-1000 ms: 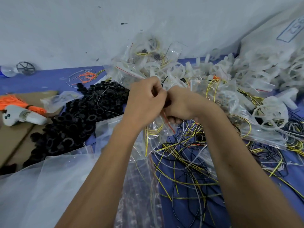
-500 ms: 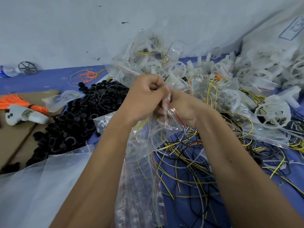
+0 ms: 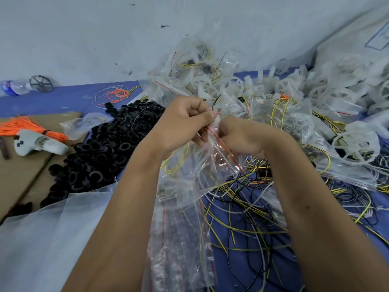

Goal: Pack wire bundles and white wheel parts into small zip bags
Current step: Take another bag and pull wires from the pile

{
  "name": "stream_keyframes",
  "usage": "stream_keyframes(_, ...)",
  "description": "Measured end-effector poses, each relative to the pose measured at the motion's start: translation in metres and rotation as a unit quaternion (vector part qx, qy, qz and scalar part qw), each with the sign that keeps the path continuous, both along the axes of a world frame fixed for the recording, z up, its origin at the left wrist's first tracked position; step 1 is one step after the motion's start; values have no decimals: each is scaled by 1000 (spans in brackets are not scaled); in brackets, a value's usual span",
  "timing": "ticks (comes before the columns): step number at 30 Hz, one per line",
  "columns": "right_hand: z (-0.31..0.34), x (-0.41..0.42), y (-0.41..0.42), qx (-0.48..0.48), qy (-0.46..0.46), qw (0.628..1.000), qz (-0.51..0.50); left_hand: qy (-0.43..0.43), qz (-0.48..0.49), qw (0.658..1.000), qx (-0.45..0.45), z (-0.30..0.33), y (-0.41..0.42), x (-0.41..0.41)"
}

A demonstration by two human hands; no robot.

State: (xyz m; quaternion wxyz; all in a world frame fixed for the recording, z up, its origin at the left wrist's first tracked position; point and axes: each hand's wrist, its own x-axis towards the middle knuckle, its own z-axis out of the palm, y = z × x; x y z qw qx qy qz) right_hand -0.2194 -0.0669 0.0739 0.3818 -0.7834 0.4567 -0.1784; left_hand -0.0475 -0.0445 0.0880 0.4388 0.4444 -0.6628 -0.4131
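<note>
Right now my left hand and right hand meet knuckle to knuckle above the table, both forearms reaching forward and angling inward. My left fingers are curled, thumb and forefinger pinching the red-striped top edge of a small zip bag; my right fingers curl around the same edge from the other side. The bag hangs between and below my wrists, thin, clear and crinkled, with yellow wire looped inside it. Under my right forearm sprawls a loose tangle of wires, yellow, black and white, thin and springy on the blue table. Beyond my knuckles lie filled bags and the white wheel parts, pale spoked rings. Left of my left hand sits a heap of black rings, matte and chunky. Beneath my left forearm lies a stack of empty bags, glossy and flat.
</note>
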Motion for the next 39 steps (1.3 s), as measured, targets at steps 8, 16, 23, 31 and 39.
stream_keyframes(8,-10,10,13,108,-63,992,18,11,-19,1000,-9,0,3,-11)
stream_keyframes(16,-20,20,11,92,133,987,3,65,-69,996,-3,-2,1,-17)
stream_keyframes(23,-19,3,10,91,95,991,-32,121,73,990,25,-22,-14,1)
stream_keyframes(31,-9,-14,4,84,76,992,-48,91,236,954,159,-81,-28,-13)
stream_keyframes(39,-25,-15,10,19,182,978,-95,-271,255,928,-3,-90,-26,-22)
